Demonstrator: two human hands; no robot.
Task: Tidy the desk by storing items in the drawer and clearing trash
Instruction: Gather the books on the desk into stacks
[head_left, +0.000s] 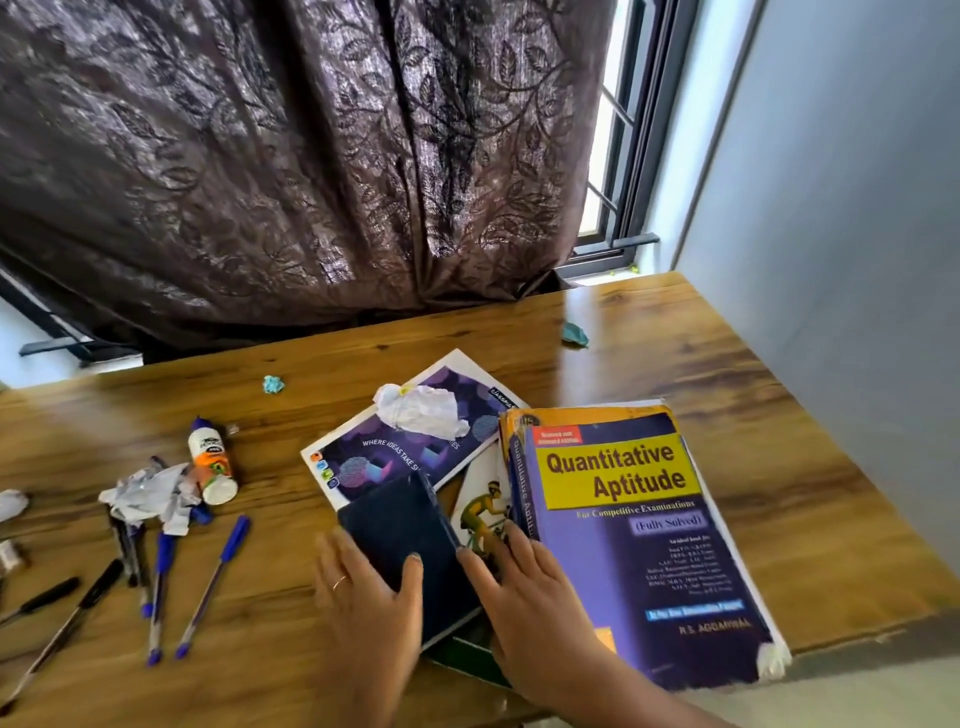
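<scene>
A: What is found at the 9 o'clock side of the worktop (753, 415)?

B: Scattered pens (213, 587) are seen there, with crumpled paper (148, 493) and a glue bottle (210, 462) just above them. Two small teal scraps (272, 384) lie farther off, toward 12 and 1 o'clock.

A: And at the centre?

B: A dark notebook (400, 540) is laid over a purple booklet (395, 447), on which a white paper ball (421, 410) rests. Its long axis is run from 5 o'clock up to 11 o'clock, slightly tilted.

A: How is it met by the hands?

B: The left hand (369, 592) is laid palm-down at the notebook's 8 o'clock edge, thumb on the cover; its grip is kept wide, fingers straight, nothing enclosed. The right hand (524, 597) is set at the 4 o'clock side, fingers flat and spread across a cycling-picture cover (480, 509) and against the thick textbook (639, 535); nothing is clasped there either.

A: Which hand is nearer?

B: The left, since contact is already made. The notebook is flanked by both hands, so a two-sided lift along its short axis is judged likely.

A: Is the drawer seen?

B: No; its place cannot be told.
</scene>
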